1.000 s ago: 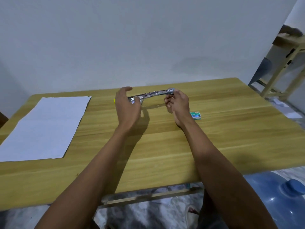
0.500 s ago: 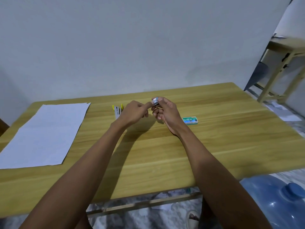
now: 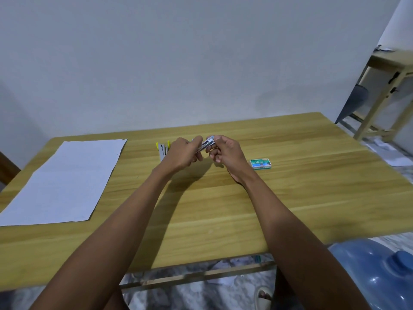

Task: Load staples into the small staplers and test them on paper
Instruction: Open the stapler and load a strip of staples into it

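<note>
**Two hands on one small stapler**

Two hands meet at the centre of the frame, raised just above the wooden tabletop (image 3: 290,198). Between them is one small metallic stapler (image 3: 206,143), tilted, its higher end toward the right. The left hand (image 3: 182,154) has its fingers curled around the lower end; the right hand (image 3: 225,151) pinches the upper end between thumb and fingertips. Whether the stapler is hinged open is too small to tell.

Just behind the left hand, partly hidden by it, stands a second small stapler (image 3: 162,149), grey with yellow tips showing. One green box of staples (image 3: 260,163) lies flat on the tabletop to the right of the right hand, near it but apart. One white sheet of paper (image 3: 62,182) lies at the left of the frame, well apart from the hands. One blue water jug (image 3: 375,278) sits at the lower right, below the tabletop edge.
</note>
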### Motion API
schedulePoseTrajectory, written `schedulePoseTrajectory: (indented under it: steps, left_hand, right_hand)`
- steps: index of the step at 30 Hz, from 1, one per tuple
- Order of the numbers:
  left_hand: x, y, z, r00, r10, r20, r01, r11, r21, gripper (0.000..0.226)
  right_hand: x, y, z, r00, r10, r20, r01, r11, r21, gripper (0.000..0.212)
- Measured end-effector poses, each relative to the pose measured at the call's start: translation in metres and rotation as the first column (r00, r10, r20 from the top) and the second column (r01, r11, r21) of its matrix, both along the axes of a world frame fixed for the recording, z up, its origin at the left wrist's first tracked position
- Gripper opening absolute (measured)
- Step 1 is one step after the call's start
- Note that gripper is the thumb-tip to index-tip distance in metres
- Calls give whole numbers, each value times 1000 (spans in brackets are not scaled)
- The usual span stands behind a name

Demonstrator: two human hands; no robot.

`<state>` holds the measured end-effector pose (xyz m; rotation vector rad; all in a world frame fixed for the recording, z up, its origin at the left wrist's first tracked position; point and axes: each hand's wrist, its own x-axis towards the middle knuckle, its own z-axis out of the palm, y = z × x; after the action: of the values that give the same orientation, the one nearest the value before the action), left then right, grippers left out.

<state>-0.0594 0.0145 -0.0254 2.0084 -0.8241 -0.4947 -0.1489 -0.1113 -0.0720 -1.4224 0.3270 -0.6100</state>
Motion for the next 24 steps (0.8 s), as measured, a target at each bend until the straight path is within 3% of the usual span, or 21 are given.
schedulePoseTrajectory:
  steps: [7, 11, 14, 15, 17, 20, 24]
  left_hand:
    - [11, 16, 0, 986, -146, -85, 131, 978, -164, 15]
    - [11, 26, -4, 962, -256, -92, 231, 948, -219, 24]
    - [14, 29, -12, 973, -230, 34, 232, 952, -197, 21]
    - [15, 29, -15, 976, -206, 77, 217, 955, -202, 17]
    - [17, 27, -20, 984, -126, 128, 152, 965, -213, 11]
    - [18, 26, -26, 984, -44, 170, 82, 970, -227, 8]
    - [17, 29, -28, 974, -2, 226, 53, 974, -222, 7]
  right_hand:
    - [2, -3, -3, 998, -31, -61, 31, 999, 8, 29]
    - [-1, -6, 0, 994, -68, -86, 72, 996, 47, 28]
    - [-2, -7, 0, 991, -91, -95, 97, 993, 62, 26]
    - [-1, -7, -2, 987, -116, -108, 120, 993, 23, 24]
    - [1, -7, -10, 961, -247, -124, 213, 948, -236, 19]
    - [-4, -4, -15, 938, -346, -38, 242, 726, -643, 26]
    - [-8, -1, -14, 951, -308, 7, 192, 573, -797, 32]
